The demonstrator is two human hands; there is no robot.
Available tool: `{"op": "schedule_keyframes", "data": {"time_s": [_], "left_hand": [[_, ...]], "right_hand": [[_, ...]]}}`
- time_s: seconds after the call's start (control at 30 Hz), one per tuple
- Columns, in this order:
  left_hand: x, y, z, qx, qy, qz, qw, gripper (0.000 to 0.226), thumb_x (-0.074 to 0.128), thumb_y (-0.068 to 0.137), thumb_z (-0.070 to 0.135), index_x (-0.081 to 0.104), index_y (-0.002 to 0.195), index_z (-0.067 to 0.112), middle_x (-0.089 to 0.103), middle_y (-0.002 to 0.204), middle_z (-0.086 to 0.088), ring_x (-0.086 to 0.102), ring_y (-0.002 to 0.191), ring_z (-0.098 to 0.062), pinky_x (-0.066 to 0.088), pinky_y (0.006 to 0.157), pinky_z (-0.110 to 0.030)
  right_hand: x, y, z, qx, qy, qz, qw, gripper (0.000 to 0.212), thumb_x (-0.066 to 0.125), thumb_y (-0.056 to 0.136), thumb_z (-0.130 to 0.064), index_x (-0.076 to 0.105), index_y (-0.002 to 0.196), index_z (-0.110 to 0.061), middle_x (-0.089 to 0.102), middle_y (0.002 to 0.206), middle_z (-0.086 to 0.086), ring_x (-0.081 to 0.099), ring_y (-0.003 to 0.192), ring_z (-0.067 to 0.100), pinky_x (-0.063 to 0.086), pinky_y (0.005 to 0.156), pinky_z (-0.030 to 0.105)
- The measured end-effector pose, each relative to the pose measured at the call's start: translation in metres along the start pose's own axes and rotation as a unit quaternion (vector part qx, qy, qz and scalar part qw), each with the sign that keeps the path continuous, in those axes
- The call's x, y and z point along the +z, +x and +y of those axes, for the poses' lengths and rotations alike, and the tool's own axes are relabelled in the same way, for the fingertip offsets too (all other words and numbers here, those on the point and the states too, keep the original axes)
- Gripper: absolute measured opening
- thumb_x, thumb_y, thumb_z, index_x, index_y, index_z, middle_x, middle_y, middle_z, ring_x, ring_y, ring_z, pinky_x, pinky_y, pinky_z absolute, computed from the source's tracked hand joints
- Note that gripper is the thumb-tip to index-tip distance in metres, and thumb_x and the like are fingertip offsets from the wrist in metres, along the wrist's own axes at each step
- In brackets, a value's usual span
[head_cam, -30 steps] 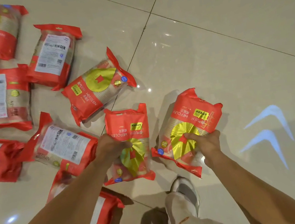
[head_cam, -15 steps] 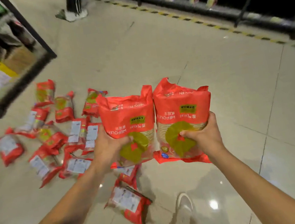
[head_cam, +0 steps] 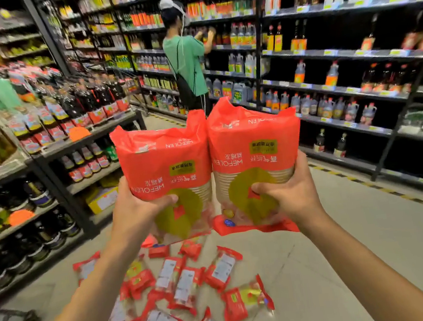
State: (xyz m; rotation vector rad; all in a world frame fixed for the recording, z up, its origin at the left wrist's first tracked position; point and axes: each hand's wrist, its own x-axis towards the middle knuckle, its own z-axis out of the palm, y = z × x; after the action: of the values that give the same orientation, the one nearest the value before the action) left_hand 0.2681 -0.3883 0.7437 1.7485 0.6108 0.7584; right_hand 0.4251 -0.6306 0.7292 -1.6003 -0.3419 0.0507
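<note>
Paper-cup packs, two, touching: left grip [head_cam: 136, 214] clasps left pack [head_cam: 163, 156], right grip [head_cam: 289, 198] clasps right pack [head_cam: 252, 138]; we should carry level, squeezing lightly.

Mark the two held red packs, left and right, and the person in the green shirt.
left red pack [head_cam: 161, 159], head view, red upper panel.
right red pack [head_cam: 232, 143], head view, red upper panel.
person in the green shirt [head_cam: 185, 56], head view, shirt back.
</note>
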Motion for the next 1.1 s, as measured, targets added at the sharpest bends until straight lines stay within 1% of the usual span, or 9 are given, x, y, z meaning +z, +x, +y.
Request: {"op": "schedule_keyframes", "data": {"time_s": [0.17, 0.3, 0.47, 0.6, 0.77, 0.83, 0.9, 1.0, 1.1], "left_hand": [[-0.034, -0.012, 0.027, 0.03, 0.003, 0.058, 0.998, 0.068, 0.094, 0.064, 0.003, 0.057, 0.113, 0.032, 0.074, 0.102, 0.007, 0.072, 0.094, -0.01, 0.056, 0.079, -0.031], [-0.051, -0.02, 0.037, 0.026, 0.001, 0.087, 0.996, 0.068, 0.094, 0.064, 0.004, 0.058, 0.113, 0.033, 0.076, 0.1, 0.012, 0.073, 0.091, -0.008, 0.057, 0.081, -0.037], [-0.071, -0.04, 0.044, 0.001, 0.017, 0.152, 0.988, 0.076, 0.095, 0.052, 0.027, 0.058, 0.118, 0.031, 0.075, 0.105, 0.007, 0.072, 0.095, -0.009, 0.058, 0.08, -0.037], [-0.092, -0.072, 0.049, -0.022, 0.041, 0.231, 0.972, 0.072, 0.098, 0.058, 0.017, 0.057, 0.114, 0.037, 0.076, 0.101, 0.01, 0.073, 0.093, -0.009, 0.058, 0.077, -0.032], [-0.134, -0.135, 0.051, -0.071, 0.088, 0.342, 0.933, 0.086, 0.096, 0.041, 0.035, 0.057, 0.118, 0.036, 0.076, 0.104, 0.004, 0.074, 0.093, -0.014, 0.062, 0.082, -0.045], [-0.153, -0.165, 0.052, -0.088, 0.107, 0.389, 0.911, 0.086, 0.094, 0.038, 0.032, 0.06, 0.117, 0.033, 0.077, 0.102, 0.005, 0.075, 0.091, -0.014, 0.061, 0.083, -0.048], [-0.169, -0.199, 0.055, -0.109, 0.121, 0.434, 0.886, 0.081, 0.092, 0.037, 0.028, 0.063, 0.113, 0.03, 0.078, 0.098, 0.007, 0.075, 0.087, -0.014, 0.061, 0.082, -0.049], [-0.19, -0.251, 0.059, -0.139, 0.13, 0.492, 0.85, 0.091, 0.091, 0.031, 0.037, 0.061, 0.117, 0.031, 0.077, 0.103, 0.003, 0.074, 0.093, -0.019, 0.06, 0.085, -0.054], [-0.204, -0.303, 0.066, -0.15, 0.127, 0.541, 0.818, 0.099, 0.092, 0.028, 0.043, 0.058, 0.12, 0.032, 0.075, 0.108, 0.003, 0.073, 0.098, -0.022, 0.059, 0.087, -0.054]], "right_hand": [[0.023, 0.004, -0.038, -0.046, -0.007, -0.05, 0.998, 0.087, 0.095, 0.058, -0.005, 0.048, 0.129, -0.024, 0.068, 0.105, -0.012, 0.068, 0.094, 0.007, 0.059, 0.089, 0.045], [0.035, 0.011, -0.053, -0.064, 0.001, -0.091, 0.994, 0.086, 0.094, 0.058, -0.006, 0.047, 0.128, -0.025, 0.067, 0.104, -0.013, 0.068, 0.091, 0.005, 0.058, 0.089, 0.046], [0.056, 0.019, -0.055, -0.081, 0.027, -0.157, 0.984, 0.084, 0.094, 0.059, -0.006, 0.05, 0.126, -0.028, 0.07, 0.109, -0.01, 0.07, 0.095, 0.007, 0.059, 0.087, 0.045], [0.09, 0.014, -0.053, -0.07, 0.051, -0.235, 0.968, 0.084, 0.094, 0.058, -0.005, 0.05, 0.124, -0.03, 0.069, 0.106, -0.01, 0.07, 0.093, 0.008, 0.059, 0.083, 0.041], [0.146, -0.022, -0.052, -0.045, 0.071, -0.349, 0.934, 0.085, 0.096, 0.056, -0.007, 0.049, 0.124, -0.028, 0.069, 0.104, -0.008, 0.07, 0.092, 0.014, 0.058, 0.082, 0.043], [0.17, -0.045, -0.053, -0.043, 0.081, -0.396, 0.914, 0.086, 0.096, 0.055, -0.006, 0.051, 0.125, -0.027, 0.072, 0.104, -0.007, 0.072, 0.088, 0.011, 0.06, 0.081, 0.044], [0.189, -0.072, -0.057, -0.051, 0.091, -0.436, 0.894, 0.082, 0.095, 0.055, -0.003, 0.051, 0.118, -0.032, 0.071, 0.101, -0.009, 0.071, 0.084, 0.007, 0.059, 0.077, 0.037], [0.211, -0.117, -0.062, -0.043, 0.104, -0.495, 0.862, 0.084, 0.096, 0.057, -0.007, 0.048, 0.12, -0.036, 0.069, 0.101, -0.013, 0.067, 0.092, 0.007, 0.051, 0.072, 0.028], [0.23, -0.163, -0.066, -0.027, 0.111, -0.553, 0.825, 0.09, 0.098, 0.054, -0.009, 0.049, 0.125, -0.034, 0.072, 0.105, -0.009, 0.07, 0.098, 0.014, 0.056, 0.083, 0.039]]}}
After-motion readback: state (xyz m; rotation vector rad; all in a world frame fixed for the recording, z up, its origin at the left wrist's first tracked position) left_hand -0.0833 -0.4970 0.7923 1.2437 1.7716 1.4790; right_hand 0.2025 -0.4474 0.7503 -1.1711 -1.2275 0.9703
